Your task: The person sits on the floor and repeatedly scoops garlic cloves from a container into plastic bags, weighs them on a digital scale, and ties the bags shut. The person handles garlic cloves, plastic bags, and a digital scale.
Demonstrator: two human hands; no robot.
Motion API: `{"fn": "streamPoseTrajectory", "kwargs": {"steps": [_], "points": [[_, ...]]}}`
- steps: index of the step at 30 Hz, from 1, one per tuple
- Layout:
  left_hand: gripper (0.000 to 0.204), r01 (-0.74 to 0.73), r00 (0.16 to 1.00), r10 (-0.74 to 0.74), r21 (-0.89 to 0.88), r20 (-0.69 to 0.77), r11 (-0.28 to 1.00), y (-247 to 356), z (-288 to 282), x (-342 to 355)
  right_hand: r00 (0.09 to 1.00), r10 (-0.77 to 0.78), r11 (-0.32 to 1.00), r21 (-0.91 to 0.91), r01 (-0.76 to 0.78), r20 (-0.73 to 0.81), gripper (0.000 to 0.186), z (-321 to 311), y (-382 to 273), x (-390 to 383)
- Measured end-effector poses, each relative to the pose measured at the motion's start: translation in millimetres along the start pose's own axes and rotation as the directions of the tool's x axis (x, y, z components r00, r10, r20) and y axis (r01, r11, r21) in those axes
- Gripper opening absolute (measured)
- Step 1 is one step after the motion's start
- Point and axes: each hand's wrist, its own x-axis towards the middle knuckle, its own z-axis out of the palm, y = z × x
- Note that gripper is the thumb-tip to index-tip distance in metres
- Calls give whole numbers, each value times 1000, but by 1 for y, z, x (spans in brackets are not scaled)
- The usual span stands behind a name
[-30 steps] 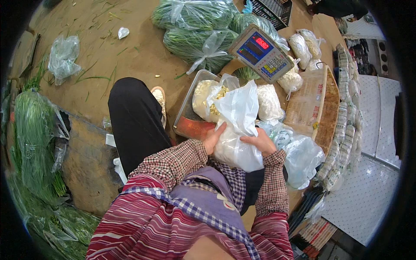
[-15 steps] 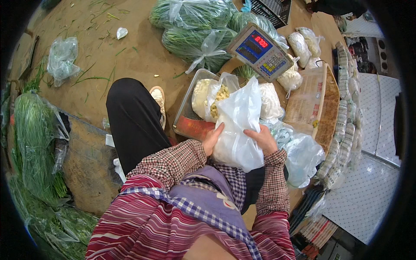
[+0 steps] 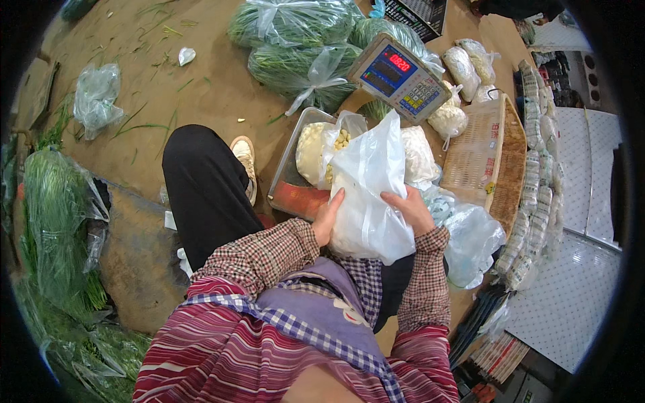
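Observation:
A filled white plastic bag (image 3: 369, 201) stands upright in front of me, its loose top sticking up. My left hand (image 3: 327, 216) presses against the bag's left side. My right hand (image 3: 411, 209) grips its upper right side, so the bag is held between both hands. Just beyond it a metal tray (image 3: 290, 180) holds pale peeled garlic and more small bags.
A digital scale (image 3: 398, 78) with a lit red display sits beyond the tray. Large bags of green stalks (image 3: 295, 60) lie on the floor at the back. A wicker basket (image 3: 500, 158) and rows of packets are at the right. Bundled greens (image 3: 54, 221) are at the left.
The bag has shifted slightly between my hands and its top has straightened. My hands stay on its two sides.

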Motion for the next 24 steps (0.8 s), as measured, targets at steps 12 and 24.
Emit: {"fn": "streamPoseTrajectory", "kwargs": {"steps": [12, 24], "points": [[55, -27, 999, 33, -151, 41, 988, 5, 4, -4, 998, 52, 993, -104, -49, 27, 34, -2, -43, 9], [54, 35, 998, -25, -160, 62, 986, 0, 13, -6, 999, 20, 986, -166, -12, 46, 34, -6, -49, 4]]}}
